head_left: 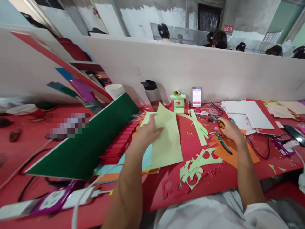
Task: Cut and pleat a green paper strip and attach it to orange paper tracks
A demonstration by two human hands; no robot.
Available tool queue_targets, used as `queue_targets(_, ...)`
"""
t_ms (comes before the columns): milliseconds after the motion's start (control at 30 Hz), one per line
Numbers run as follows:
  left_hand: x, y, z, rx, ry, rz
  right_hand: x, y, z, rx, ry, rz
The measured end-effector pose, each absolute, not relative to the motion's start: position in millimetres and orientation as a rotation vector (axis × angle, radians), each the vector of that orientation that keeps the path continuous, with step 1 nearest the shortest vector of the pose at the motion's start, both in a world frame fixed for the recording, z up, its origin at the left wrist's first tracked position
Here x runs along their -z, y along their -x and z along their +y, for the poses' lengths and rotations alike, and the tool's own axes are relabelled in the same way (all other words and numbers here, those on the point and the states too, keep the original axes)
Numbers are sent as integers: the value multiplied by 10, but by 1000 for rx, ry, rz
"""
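Observation:
Pinched in my left hand (149, 132) is a sheet of light green paper (166, 144), tilted up from a stack of coloured sheets. My thumb lies over its face. My right hand (230, 128) holds scissors (213, 115) with orange handles, the blades pointing to the far left, away from the sheet. Just below that hand, pliers (224, 145) with dark teal handles rest on orange paper (249, 151). Light green offcuts (192, 171) and strips (199, 128) lie between my hands. Behind them stands a small green and red paper tank model (179, 103) with a star.
A green board (88, 140) leans at the left beside red folded pieces (116, 144). A dark-lidded bottle (151, 92) and a phone (196, 97) stand by the white partition (190, 65). White boards (250, 114) lie at right. Power strips with cables (53, 202) occupy the front left.

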State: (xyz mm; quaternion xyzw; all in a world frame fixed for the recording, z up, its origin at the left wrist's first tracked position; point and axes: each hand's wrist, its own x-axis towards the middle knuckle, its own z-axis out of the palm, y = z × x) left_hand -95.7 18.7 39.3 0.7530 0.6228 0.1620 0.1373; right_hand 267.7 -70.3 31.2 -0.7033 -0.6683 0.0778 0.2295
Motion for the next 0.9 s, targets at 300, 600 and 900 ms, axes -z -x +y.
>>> queue_targets(300, -478, 653, -20, -309, -2492, 2017, -74, -3489, -812, -134, 2404, -2094)
queue_targets(600, -74, 248, -15, -38, -2756, 1432, -274, -2885, -637, -82, 2214, -2060)
queue_targets(900, 310, 201, 139, -107, -2689, 1354, 113, -1902, -187, -65, 2006, -2201)
